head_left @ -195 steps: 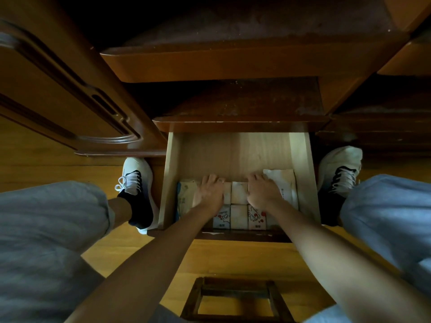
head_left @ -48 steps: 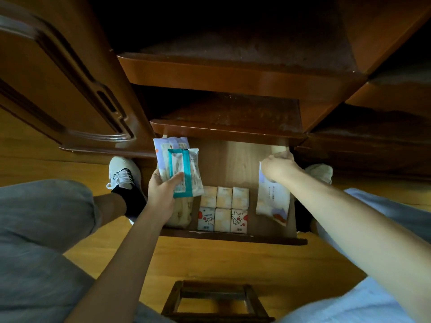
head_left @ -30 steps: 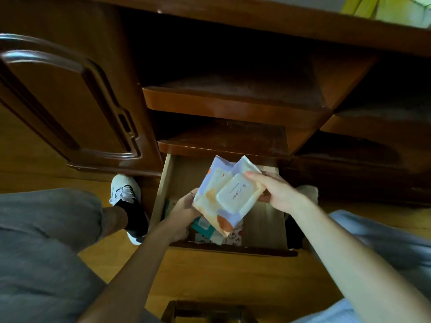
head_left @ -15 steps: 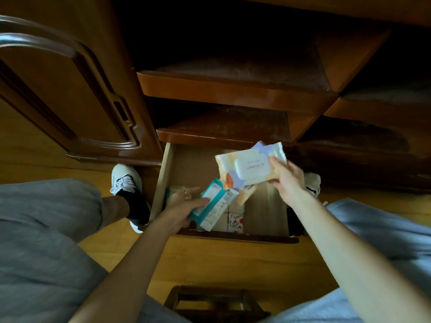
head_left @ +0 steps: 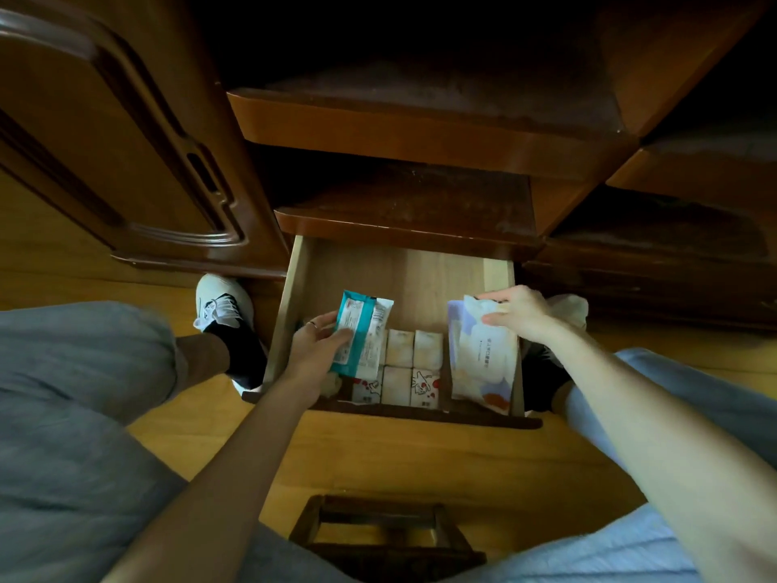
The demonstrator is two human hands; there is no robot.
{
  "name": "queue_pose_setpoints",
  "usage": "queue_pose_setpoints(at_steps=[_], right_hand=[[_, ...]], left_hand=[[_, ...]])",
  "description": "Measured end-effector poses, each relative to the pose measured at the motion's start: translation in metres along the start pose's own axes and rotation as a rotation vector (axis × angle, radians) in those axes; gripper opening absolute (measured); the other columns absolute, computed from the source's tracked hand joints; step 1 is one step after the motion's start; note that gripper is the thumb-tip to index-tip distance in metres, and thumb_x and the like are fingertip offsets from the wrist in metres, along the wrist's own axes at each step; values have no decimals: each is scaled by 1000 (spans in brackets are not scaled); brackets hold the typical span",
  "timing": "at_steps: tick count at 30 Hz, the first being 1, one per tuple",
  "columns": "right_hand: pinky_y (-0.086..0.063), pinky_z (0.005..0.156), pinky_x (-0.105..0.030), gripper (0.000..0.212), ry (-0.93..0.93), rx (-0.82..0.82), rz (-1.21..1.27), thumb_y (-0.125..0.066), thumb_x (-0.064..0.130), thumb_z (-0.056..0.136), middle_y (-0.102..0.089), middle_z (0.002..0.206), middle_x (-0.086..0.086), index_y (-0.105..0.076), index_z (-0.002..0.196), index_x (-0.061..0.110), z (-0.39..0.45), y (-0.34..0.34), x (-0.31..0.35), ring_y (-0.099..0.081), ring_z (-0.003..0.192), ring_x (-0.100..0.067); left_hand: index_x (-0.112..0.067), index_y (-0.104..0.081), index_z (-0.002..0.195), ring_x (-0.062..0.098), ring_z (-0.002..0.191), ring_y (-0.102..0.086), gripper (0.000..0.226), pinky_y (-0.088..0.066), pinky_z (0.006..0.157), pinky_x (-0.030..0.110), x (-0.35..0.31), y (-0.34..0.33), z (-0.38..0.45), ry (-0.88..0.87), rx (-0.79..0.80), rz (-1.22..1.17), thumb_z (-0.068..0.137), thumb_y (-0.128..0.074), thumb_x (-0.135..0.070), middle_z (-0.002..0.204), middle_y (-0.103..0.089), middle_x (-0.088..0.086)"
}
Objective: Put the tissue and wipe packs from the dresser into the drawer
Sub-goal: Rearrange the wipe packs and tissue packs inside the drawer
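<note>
1. Gripping a teal and white wipe pack (head_left: 362,333), the left hand (head_left: 316,346) has its fingers curled around the pack's left edge, with the thumb lying across the front; a ring shows on one finger
2. That pack is tilted and held over the left side of the open drawer (head_left: 294,296), its lower end overlapping the small tissue packs (head_left: 414,363) below it
3. Pinching the top of a larger wipe pack (head_left: 483,355), the right hand (head_left: 519,313) is closed on its upper edge, fingers in front and pointing left
4. This larger pack is pale, with purple and orange patches and a white lid flap; it stands on end against the drawer's right wall, its lower end near the front right corner
5. Small tissue packs lie in two rows across the middle of the drawer floor, between the two held packs; the front row carries a red and white cartoon print, the back row looks plain cream
6. Behind the packs the light wooden drawer bottom is bare, running back under the dark dresser shelf (head_left: 403,220)
7. Both knees, in grey trousers, frame the view, and a white sneaker (head_left: 218,302) with a dark sock rests on the yellow wood floor (head_left: 420,456) left of the drawer; the other foot, right of the drawer, is mostly hidden by the right hand
8. A dark wooden stool frame (head_left: 387,536) sits on the floor between the knees, near the bottom edge of the view
</note>
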State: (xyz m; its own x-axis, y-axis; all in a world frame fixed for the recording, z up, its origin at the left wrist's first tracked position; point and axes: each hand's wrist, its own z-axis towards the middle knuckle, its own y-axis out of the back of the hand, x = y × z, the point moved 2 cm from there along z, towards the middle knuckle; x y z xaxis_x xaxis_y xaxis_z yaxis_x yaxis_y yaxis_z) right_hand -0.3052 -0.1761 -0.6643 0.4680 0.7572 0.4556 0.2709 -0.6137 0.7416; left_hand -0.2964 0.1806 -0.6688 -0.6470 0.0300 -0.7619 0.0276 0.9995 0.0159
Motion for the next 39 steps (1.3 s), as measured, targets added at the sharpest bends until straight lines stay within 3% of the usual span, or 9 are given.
queue_pose_setpoints(at_steps=[6, 9, 12, 21, 27, 31, 34, 37, 39], right_hand=[[-46, 82, -33, 41, 77, 96, -530, -73, 43, 90, -67, 136, 5, -67, 131, 44, 27, -5, 15, -62, 121, -26], [-48, 96, -37, 34, 125, 72, -710, -67, 34, 96, -67, 133, 0, -69, 130, 35, 32, -19, 28, -59, 123, -27], [-43, 99, -41, 24, 172, 37, -830, -61, 18, 98, -64, 127, -3, -66, 121, 22, 33, -41, 35, -53, 124, -27], [-52, 85, -41, 39, 136, 133, -702, -57, 23, 98, -68, 123, -10, -47, 135, 18, 24, -62, 22, -65, 105, -31], [-46, 98, -43, 88, 26, 242, -726, -80, 46, 70, -59, 134, -10, -42, 144, 19, 24, -70, 25, -56, 122, -32], [-34, 110, -48, 81, 42, 286, -928, -83, 53, 69, -55, 141, -11, -52, 135, 19, 29, -62, 32, -44, 134, -33], [-47, 103, -46, 71, -3, 418, -822, -88, 47, 72, -56, 137, -11, -57, 130, 21, 31, -48, 45, -55, 125, -33], [-58, 88, -45, 53, 27, 558, -770, -89, 36, 75, -67, 108, -5, -61, 117, 19, 29, -24, 63, -66, 91, -22], [-58, 87, -43, 62, 83, 534, -722, -89, 38, 73, -67, 114, -2, -61, 126, 24, 23, 3, 81, -67, 94, -20]], left_hand=[[-29, -62, 131, 16, 97, -72, 42, -64, 67, 34, 3, 9, 2, 10, -49, 35, 91, -73, -22, 107, -72, -4], [-27, -60, 133, 18, 100, -71, 42, -64, 75, 40, 1, 9, 1, -1, -46, 24, 93, -71, -21, 110, -71, -2], [-31, -60, 130, 13, 94, -71, 39, -62, 64, 28, -3, 5, 1, -41, -58, 47, 93, -70, -23, 106, -71, -8], [-29, -58, 134, 14, 95, -69, 41, -56, 56, 19, -1, -1, 5, -54, -42, 96, 95, -69, -22, 109, -69, -7], [-30, -56, 122, 14, 96, -68, 28, -59, 64, 30, 2, 2, 7, 0, -37, 77, 97, -64, -21, 110, -68, -7], [-28, -61, 105, 20, 99, -66, 29, -56, 71, 37, 5, 9, 7, 48, -76, 39, 92, -53, -4, 108, -68, 2], [-15, -71, 94, 28, 90, -68, 21, -56, 85, 49, 3, 17, 7, 160, -161, -73, 88, -51, -12, 89, -72, 7], [-10, -75, 71, 22, 62, -67, 39, -57, 65, 33, -3, 18, 6, 261, -7, -309, 90, -50, -33, 65, -67, 6], [-10, -73, 79, 18, 61, -64, 45, -55, 56, 26, -8, 8, 6, 131, 134, -167, 99, -46, -40, 65, -66, 3]])
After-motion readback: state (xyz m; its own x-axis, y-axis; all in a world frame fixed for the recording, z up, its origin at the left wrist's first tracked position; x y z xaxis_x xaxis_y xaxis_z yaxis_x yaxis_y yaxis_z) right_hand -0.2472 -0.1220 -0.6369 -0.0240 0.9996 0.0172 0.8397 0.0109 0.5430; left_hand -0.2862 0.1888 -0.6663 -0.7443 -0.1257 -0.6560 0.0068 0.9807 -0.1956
